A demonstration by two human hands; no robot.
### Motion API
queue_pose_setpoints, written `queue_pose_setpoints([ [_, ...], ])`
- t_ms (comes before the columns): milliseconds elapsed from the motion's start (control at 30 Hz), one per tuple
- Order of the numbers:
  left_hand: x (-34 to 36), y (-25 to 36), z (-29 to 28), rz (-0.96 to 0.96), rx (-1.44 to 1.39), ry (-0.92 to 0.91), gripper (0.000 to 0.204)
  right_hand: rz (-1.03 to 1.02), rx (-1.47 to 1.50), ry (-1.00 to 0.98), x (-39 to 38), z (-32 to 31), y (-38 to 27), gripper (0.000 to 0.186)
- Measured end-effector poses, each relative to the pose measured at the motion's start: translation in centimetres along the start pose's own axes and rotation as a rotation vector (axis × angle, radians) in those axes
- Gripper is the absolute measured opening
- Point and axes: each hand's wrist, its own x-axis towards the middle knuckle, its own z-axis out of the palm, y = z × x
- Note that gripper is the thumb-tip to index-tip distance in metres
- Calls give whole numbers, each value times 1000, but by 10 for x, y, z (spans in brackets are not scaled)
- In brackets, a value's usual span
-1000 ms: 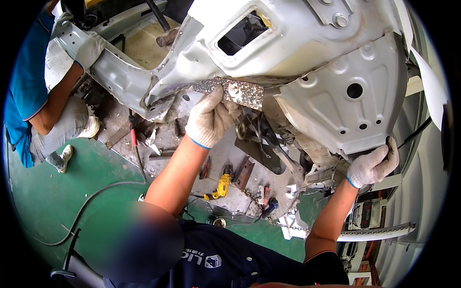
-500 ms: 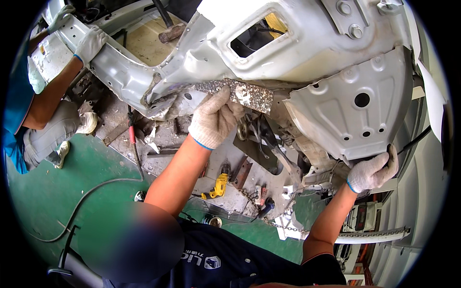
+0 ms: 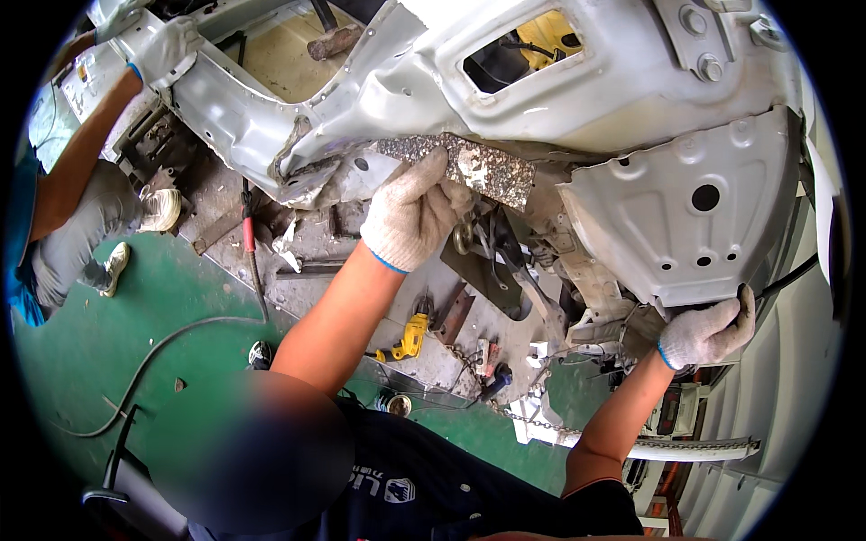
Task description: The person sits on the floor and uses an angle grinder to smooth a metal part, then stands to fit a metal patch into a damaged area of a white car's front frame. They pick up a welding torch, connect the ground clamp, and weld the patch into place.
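Note:
My left hand, in a cream glove with a blue cuff, grips a flat speckled metal strip beneath the silver car body. The strip lies along a seam left of a stamped grey panel with several round holes. My right hand, gloved too, holds that panel at its lower edge, fingers curled up against it. Below my left hand, hinge-like metal parts hang in a gap, partly hidden.
A co-worker's gloved hand rests on the body at upper left. Below are a cluttered steel platform, yellow drill, red-handled cable, can and chain. A hammer lies in the body's recess.
The car body and panel have shifted rightward in the view, along with both my hands, which keep their holds. More yellow shows through the opening. The co-worker's hand sits higher in the picture.

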Motion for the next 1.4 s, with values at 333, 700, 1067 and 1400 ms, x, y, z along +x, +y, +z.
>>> queue_pose_setpoints([
  [333, 2, -2, -7, 7, -32, -27, 26, 7, 73, 67, -2, 6, -9, 29],
  [700, 3, -1, -2, 14, -47, -4, 25, -11, 86, 63, -1, 6, -3, 27],
  [1067, 4, -2, -4, 35, -48, 42, 23, -17, 76, 48, -2, 5, -5, 24],
  [1400, 5, -3, -5, 49, -28, 56, 21, -23, 85, 38, -3, 4, -6, 26],
])
